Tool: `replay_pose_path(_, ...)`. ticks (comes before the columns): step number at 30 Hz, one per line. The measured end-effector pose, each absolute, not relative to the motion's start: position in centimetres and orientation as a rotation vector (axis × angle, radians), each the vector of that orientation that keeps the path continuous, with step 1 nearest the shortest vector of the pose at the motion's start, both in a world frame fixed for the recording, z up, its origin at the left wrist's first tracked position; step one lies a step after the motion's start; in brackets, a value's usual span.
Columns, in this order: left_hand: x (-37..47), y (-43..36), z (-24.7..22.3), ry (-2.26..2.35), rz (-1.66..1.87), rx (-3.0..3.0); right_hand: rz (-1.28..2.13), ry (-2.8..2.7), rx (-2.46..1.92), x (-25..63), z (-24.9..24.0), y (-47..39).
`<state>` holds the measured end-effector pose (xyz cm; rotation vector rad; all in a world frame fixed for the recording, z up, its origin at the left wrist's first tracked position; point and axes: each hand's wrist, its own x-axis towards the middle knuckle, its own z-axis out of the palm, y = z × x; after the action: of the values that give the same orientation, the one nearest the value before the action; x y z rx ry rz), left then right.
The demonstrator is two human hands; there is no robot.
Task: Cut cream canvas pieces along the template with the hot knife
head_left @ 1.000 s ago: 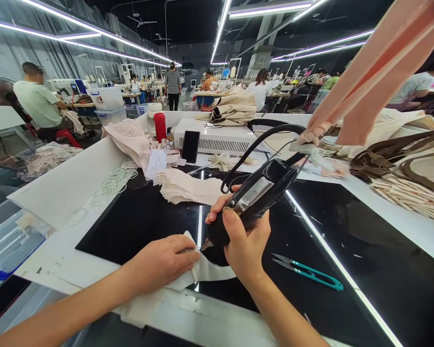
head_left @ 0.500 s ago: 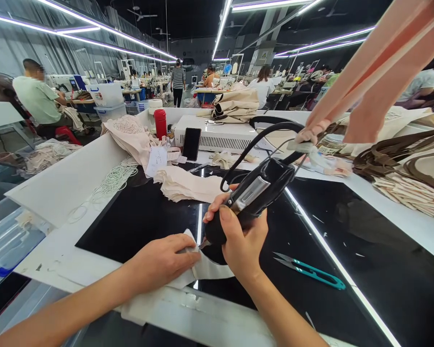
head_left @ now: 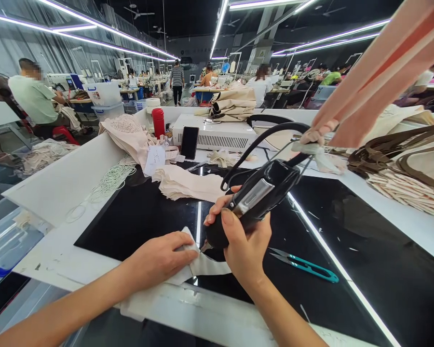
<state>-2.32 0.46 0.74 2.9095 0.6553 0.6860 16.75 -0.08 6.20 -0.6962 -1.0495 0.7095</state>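
My right hand [head_left: 246,241] is wrapped around a black corded hand-held power tool [head_left: 256,190], tilted with its rounded lower end toward me. The tool's small tip is close to a pale fabric piece [head_left: 211,266]; whether it touches cannot be seen clearly. My left hand [head_left: 166,255] grips that fabric at the front edge of the black work surface [head_left: 130,231], fingers together and its thumb mostly hidden. Pink cloth strips [head_left: 379,82] are knotted around the tool's cord end. Right of my right hand lies a pair of teal thread snips [head_left: 305,266].
A stack of cream fabric pieces [head_left: 191,182] lies behind my hands. Farther back stand a phone [head_left: 190,143], a red bottle [head_left: 158,123] and a white vented box [head_left: 217,132]. Brown-edged fabric [head_left: 394,154] is heaped at right, green cord [head_left: 114,180] at left. People sit at machines beyond.
My view has shifted slightly, so the snips and the right-hand fabric heap appear a little farther left. Both hands keep their holds, and the tool stays almost in place over the fabric.
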Motion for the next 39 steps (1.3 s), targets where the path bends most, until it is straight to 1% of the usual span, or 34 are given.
replay_pose_path(5,-2.4,0.6,1.3,0.630,0.713,2.932,0.709,-1.048,-0.676,17.5,6.9,-0.6)
replay_pose_path(12,-0.7,-0.3,2.1,0.618,0.840,2.941,0.668,-1.027,-0.706,19.6,7.4,-2.3)
replay_pose_path(20,1.1,-1.8,1.2,0.702,0.741,2.873,0.662,-1.026,-0.725,20.3,6.6,-3.5)
replay_pose_path(28,0.3,-2.5,1.2,0.699,0.742,2.853,0.658,-1.021,-0.706,20.3,6.7,-3.7)
replay_pose_path(39,0.0,-3.0,0.0,0.716,0.756,2.859,0.683,-0.998,-0.668,18.9,6.7,-2.7)
